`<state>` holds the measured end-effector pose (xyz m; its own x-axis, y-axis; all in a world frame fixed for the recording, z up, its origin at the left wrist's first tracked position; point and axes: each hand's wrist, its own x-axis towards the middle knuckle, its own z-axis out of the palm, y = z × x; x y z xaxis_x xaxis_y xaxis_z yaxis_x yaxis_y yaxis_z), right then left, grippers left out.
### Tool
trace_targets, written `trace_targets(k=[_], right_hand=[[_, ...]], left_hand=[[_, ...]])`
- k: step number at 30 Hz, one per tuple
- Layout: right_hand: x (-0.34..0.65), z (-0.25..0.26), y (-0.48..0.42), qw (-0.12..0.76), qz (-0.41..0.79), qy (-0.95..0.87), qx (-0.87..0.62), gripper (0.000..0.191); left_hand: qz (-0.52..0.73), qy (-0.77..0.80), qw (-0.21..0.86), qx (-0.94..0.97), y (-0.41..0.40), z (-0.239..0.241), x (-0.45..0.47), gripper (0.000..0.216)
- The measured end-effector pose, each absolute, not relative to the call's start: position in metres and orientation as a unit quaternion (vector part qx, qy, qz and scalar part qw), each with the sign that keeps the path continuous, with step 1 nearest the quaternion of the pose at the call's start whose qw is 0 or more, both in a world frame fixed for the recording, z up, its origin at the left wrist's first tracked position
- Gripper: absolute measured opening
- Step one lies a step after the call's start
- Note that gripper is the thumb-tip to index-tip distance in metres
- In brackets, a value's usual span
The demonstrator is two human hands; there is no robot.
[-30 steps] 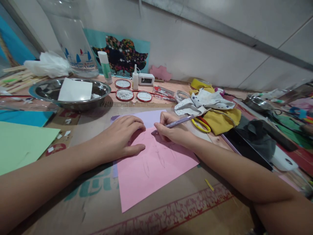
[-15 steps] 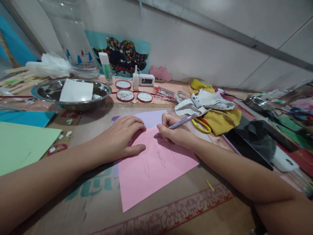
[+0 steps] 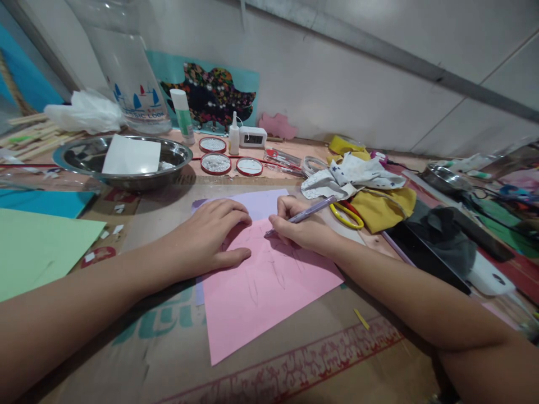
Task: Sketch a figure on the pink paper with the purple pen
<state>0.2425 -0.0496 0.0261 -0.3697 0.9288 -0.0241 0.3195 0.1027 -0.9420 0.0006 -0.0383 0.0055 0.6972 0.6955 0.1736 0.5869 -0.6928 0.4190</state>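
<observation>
A pink sheet of paper [image 3: 261,297] with faint pencil lines lies on the cardboard-covered table, partly over a lilac sheet [image 3: 261,203]. My left hand [image 3: 210,235] rests flat on the pink sheet's upper left part, fingers stretched out, holding it down. My right hand [image 3: 303,227] is closed round a purple pen [image 3: 309,210], whose tip touches the pink sheet near its top edge.
A steel bowl [image 3: 126,160] with a white card stands at the back left. Beyond are round lids of white beads [image 3: 214,163], a glue bottle [image 3: 233,134] and a big jar [image 3: 126,73]. Yellow scissors [image 3: 347,216] and cloth [image 3: 379,205] lie right. Green paper [image 3: 37,247] lies left.
My right hand with the pen has shifted very slightly along the top of the pink sheet. My left hand has stayed put.
</observation>
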Motion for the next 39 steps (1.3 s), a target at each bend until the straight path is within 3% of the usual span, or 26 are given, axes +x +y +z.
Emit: trace_targets(k=[39], right_hand=[[0.2377, 0.0265, -0.0501, 0.364, 0.422, -0.645, -0.523, 0.028]], left_hand=[[0.168, 0.35, 0.169, 0.906, -0.0395, 0.007, 0.0001, 0.053]])
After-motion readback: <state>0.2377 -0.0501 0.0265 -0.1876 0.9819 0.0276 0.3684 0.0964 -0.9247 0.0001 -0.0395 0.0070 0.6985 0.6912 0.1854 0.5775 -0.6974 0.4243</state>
